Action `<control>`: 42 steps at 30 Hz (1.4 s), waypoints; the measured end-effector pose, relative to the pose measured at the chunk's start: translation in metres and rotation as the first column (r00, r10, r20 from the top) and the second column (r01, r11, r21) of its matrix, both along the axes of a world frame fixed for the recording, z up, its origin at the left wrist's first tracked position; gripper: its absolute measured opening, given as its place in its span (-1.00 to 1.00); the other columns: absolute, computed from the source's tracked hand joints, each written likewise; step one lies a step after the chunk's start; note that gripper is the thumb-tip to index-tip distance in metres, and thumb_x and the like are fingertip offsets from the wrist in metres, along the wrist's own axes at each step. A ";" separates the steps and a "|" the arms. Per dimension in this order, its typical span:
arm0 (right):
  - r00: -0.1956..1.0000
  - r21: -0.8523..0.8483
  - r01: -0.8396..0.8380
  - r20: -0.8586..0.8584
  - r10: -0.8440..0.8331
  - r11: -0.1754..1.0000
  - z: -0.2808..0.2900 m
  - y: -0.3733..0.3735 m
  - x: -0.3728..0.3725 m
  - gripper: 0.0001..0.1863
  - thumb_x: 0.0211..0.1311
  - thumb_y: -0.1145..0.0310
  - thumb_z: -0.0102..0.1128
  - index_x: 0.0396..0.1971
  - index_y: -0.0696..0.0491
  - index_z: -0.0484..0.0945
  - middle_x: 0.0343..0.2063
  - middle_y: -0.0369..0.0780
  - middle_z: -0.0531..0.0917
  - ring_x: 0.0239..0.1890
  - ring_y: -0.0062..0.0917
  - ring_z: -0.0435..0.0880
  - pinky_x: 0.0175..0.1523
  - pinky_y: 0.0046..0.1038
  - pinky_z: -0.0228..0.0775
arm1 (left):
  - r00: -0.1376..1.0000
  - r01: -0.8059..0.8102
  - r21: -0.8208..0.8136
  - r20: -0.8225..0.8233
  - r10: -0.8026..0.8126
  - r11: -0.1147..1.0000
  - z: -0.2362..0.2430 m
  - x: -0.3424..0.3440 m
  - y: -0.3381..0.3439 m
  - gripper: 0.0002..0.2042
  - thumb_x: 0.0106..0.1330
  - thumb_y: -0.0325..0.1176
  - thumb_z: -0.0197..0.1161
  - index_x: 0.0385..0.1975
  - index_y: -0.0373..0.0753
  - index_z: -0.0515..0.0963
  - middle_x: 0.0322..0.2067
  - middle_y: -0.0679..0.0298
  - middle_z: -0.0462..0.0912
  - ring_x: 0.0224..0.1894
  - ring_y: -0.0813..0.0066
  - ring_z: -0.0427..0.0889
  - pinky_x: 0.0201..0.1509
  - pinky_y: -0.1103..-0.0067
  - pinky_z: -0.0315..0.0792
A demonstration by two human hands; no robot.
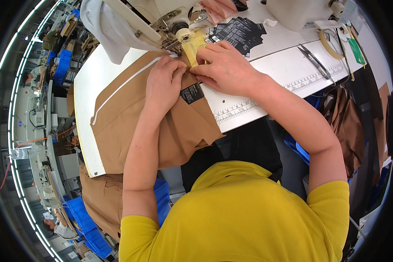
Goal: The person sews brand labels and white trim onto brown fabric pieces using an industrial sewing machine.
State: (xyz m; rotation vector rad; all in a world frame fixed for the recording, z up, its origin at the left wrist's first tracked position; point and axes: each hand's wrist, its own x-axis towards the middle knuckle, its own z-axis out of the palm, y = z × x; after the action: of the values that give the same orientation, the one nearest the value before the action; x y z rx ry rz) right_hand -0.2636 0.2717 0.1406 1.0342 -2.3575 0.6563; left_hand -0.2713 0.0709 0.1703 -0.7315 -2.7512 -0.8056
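Observation:
A brown fabric piece [131,126] lies over the white sewing table, its front edge hanging off toward me. A white strip [125,90] runs along its left side. My left hand [163,83] rests on the fabric, thumb and fingers pinched at its far edge close to the machine's needle area. Right beside it, my right hand [227,70] has its fingers curled and pinched on the same edge. Between and below the hands, a black printed label [191,93] lies against the fabric. The sewing machine [181,32] stands just beyond the fingertips; the exact pinch point is partly hidden.
Several black labels [238,35] are fanned out behind my right hand. Tweezers [316,63] lie by the ruler strip [292,87], near a tape roll [329,43]. Brown fabric [347,126] hangs at right. Blue bins [85,222] and other people at machines are at left.

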 end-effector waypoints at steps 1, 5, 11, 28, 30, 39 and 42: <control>1.000 0.003 0.002 -0.002 -0.002 1.000 0.000 0.000 0.000 -0.82 0.03 0.35 0.34 -0.31 -0.05 0.70 -0.37 -0.35 0.46 -0.18 -0.52 0.48 -0.03 -0.45 0.26 | 1.000 -0.003 0.001 0.013 0.003 1.000 0.000 0.000 0.000 -0.90 0.21 -0.49 0.22 -0.34 -0.37 0.56 -0.35 0.15 0.53 -0.27 0.19 0.54 -0.16 0.47 0.40; 1.000 -0.001 0.000 0.015 0.000 1.000 0.001 0.000 -0.001 -0.83 0.03 0.35 0.34 -0.32 -0.05 0.70 -0.38 -0.36 0.47 -0.19 -0.53 0.48 -0.03 -0.46 0.26 | 0.998 -0.034 0.028 0.061 0.032 0.999 0.000 -0.001 0.000 -0.90 0.20 -0.49 0.23 -0.35 -0.37 0.57 -0.36 0.16 0.54 -0.27 0.21 0.54 -0.16 0.48 0.40; 1.000 -0.015 -0.001 -0.008 0.001 1.000 0.000 -0.001 -0.001 -0.83 0.00 0.37 0.34 -0.33 -0.04 0.70 -0.37 -0.36 0.48 -0.19 -0.52 0.49 -0.03 -0.45 0.27 | 0.998 -0.027 0.046 0.050 0.025 0.999 0.000 -0.001 -0.001 -0.91 0.19 -0.50 0.24 -0.36 -0.37 0.57 -0.37 0.16 0.54 -0.28 0.22 0.54 -0.16 0.49 0.39; 0.998 0.019 0.062 0.022 -0.062 0.998 -0.003 0.001 0.001 -0.72 0.06 0.42 0.28 -0.17 -0.06 0.61 -0.24 -0.33 0.51 -0.07 -0.46 0.49 0.04 -0.34 0.26 | 0.999 -0.025 0.033 0.035 0.024 0.999 0.000 0.003 0.002 -0.91 0.17 -0.51 0.24 -0.35 -0.37 0.58 -0.36 0.16 0.52 -0.30 0.22 0.53 -0.21 0.47 0.40; 0.998 0.013 0.060 -0.008 -0.059 0.998 -0.004 0.002 0.000 -0.72 0.05 0.40 0.27 -0.17 -0.06 0.63 -0.26 -0.34 0.51 -0.08 -0.47 0.48 0.03 -0.34 0.25 | 1.000 -0.016 0.045 0.013 0.016 0.999 0.000 0.004 0.003 -0.90 0.17 -0.52 0.24 -0.35 -0.37 0.58 -0.36 0.17 0.52 -0.29 0.22 0.53 -0.21 0.46 0.40; 0.999 0.096 0.017 -0.039 -0.013 0.995 0.008 0.002 -0.003 -0.73 0.04 0.42 0.22 -0.20 -0.06 0.63 -0.30 -0.33 0.50 -0.09 -0.45 0.46 0.06 -0.30 0.22 | 0.982 0.091 -0.064 -0.161 -0.101 0.994 -0.007 0.025 -0.002 -0.85 0.17 -0.54 0.19 -0.26 -0.32 0.57 -0.14 0.18 0.58 -0.10 0.15 0.55 -0.03 0.39 0.46; 0.998 0.147 -0.045 -0.025 0.050 0.988 0.016 0.005 -0.008 -0.73 0.06 0.42 0.20 -0.18 -0.06 0.62 -0.31 -0.33 0.50 -0.11 -0.46 0.46 0.06 -0.33 0.21 | 0.963 0.123 -0.030 -0.238 -0.126 0.992 -0.018 0.025 -0.005 -0.81 0.14 -0.56 0.18 -0.23 -0.35 0.56 -0.12 0.16 0.57 -0.08 0.13 0.54 0.00 0.38 0.46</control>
State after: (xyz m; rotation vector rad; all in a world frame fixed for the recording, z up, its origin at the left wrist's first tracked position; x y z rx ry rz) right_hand -0.2718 0.2765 0.1568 1.1580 -2.3920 0.4880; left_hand -0.2464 0.0662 0.1525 -0.9462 -2.5189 -0.6707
